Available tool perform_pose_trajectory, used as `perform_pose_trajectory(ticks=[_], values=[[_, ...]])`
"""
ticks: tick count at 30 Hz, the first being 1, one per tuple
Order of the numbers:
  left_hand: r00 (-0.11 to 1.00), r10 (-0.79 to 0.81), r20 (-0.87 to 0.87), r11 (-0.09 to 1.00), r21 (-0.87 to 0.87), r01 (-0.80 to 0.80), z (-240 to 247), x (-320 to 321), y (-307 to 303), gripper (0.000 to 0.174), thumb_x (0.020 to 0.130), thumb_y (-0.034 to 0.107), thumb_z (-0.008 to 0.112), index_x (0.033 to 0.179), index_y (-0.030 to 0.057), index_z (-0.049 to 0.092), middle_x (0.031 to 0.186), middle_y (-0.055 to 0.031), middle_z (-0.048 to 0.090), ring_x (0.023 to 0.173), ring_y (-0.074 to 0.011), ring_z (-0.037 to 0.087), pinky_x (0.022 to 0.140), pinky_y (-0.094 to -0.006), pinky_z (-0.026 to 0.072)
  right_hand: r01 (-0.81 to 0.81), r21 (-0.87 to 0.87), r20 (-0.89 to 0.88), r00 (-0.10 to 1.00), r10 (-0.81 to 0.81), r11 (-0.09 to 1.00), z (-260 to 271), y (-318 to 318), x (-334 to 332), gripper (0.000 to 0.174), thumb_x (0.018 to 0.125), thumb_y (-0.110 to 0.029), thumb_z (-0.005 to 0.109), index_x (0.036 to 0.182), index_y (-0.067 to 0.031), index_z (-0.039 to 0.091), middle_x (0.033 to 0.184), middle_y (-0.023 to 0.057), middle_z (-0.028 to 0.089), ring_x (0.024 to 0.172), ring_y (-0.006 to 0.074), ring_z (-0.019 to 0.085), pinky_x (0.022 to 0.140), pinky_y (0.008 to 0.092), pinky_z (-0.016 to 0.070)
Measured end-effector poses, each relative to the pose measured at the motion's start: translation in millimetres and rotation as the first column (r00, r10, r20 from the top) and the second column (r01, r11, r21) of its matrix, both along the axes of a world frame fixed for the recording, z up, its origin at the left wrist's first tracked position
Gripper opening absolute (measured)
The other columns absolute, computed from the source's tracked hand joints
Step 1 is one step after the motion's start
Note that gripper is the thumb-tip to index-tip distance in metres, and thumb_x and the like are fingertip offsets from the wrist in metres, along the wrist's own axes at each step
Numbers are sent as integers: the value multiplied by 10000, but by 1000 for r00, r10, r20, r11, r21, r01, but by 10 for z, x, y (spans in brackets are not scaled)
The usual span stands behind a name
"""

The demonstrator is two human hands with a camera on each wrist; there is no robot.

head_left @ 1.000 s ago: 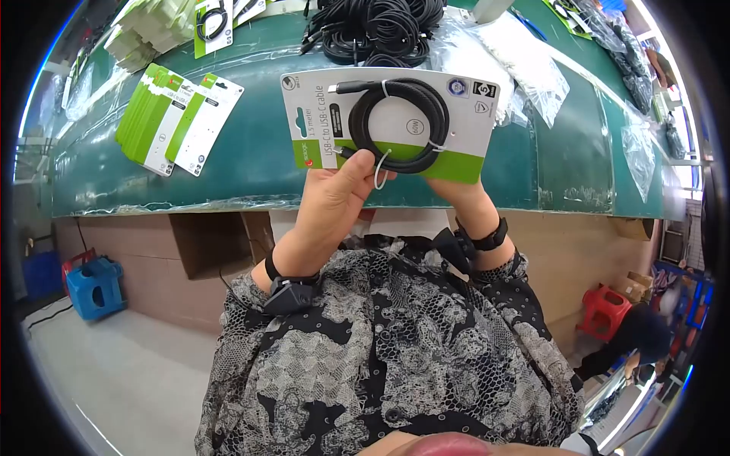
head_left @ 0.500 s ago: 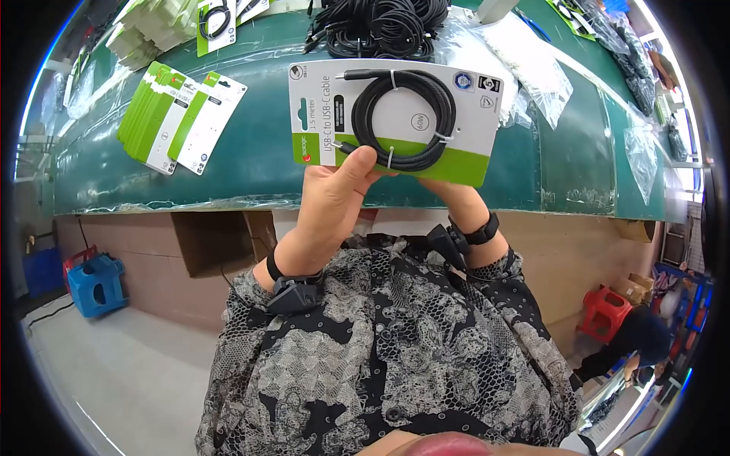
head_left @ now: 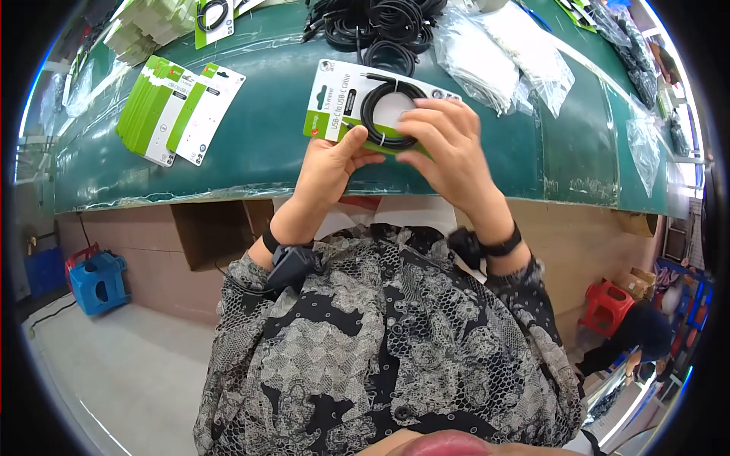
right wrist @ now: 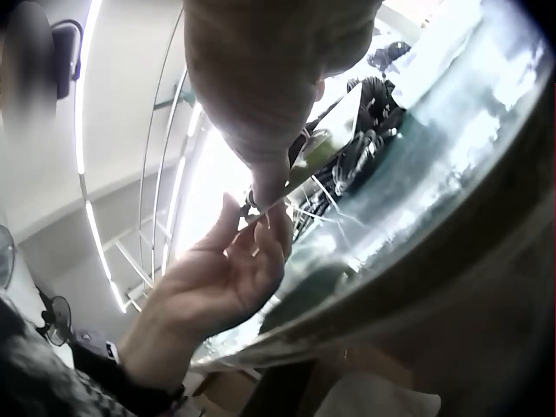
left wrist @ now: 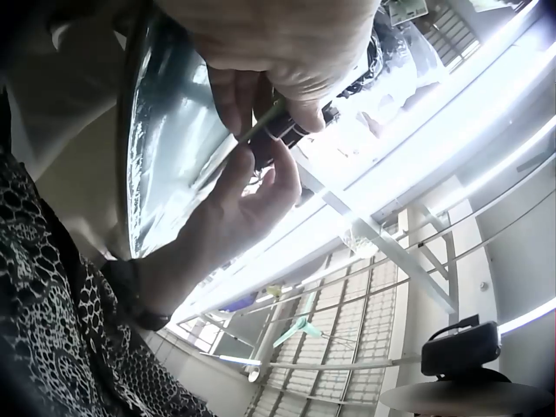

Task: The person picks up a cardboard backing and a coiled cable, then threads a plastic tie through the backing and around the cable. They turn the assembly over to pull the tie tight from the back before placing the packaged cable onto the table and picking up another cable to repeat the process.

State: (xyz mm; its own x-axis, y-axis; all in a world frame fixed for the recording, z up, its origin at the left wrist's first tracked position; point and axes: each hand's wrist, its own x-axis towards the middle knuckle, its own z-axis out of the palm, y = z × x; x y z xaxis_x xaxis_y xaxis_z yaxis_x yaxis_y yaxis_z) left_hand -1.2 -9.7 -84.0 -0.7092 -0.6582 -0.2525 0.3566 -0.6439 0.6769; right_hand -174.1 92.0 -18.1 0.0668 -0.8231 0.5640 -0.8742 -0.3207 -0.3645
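Observation:
A white and green card (head_left: pixel 331 96) printed "USB-C to USB-C cable" is held above the table's front edge in the head view, slightly tilted. A black cable (head_left: pixel 370 106) lies coiled on its face, with a white tie at its lower part. My left hand (head_left: pixel 325 169) pinches the card's lower left edge, thumb on the front. From the right, my right hand (head_left: pixel 455 148) curves its fingers over the coil's right side, thumb near the lower edge, hiding the card's right part. In the left wrist view, the right hand (left wrist: pixel 239 204) grips at the dark coil.
Flat green and white cards (head_left: pixel 152 114) lie fanned at left, beside more stacked cards (head_left: pixel 148 26). Black coiled cables (head_left: pixel 380 23) are piled at the back middle; clear bags (head_left: pixel 479 68) lie right of them. Blue (head_left: pixel 99 283) and red (head_left: pixel 606 308) stools stand below.
My right hand has come from behind the card to its front and now covers the coil's right side. The card has tilted, its right side lower. The left hand still grips its lower left.

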Motion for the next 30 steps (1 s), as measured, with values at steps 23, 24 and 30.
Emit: perform_pose_trajectory(ticks=[23, 24, 30], values=[[997, 41, 66, 999, -9, -41, -107, -32, 89, 247, 938, 111, 537, 1159, 7, 498, 1085, -94, 602, 945, -179, 626, 789, -314, 553, -184, 71, -15, 983, 185, 980, -391, -204, 37, 252, 765, -32, 612, 1009, -85, 579, 857, 64, 580, 893, 264, 569, 951, 396, 419], [995, 53, 89, 998, -34, -51, -127, -28, 98, 233, 938, 112, 539, 1144, 8, 508, 1067, -89, 608, 924, -171, 630, 774, -307, 555, -134, 94, -7, 991, 135, 987, -439, -177, 157, 277, 768, -39, 610, 1038, -90, 575, 871, 61, 568, 884, 264, 554, 924, 395, 419], [995, -15, 95, 1000, -17, 17, -183, 32, 79, 191, 934, 108, 545, 1097, 10, 537, 986, -65, 621, 846, -134, 627, 713, -274, 546, -151, 147, 2, 988, 152, 978, -575, -89, 225, 384, 780, -75, 596, 1160, -107, 550, 930, 53, 517, 849, 263, 488, 784, 393, 414]])
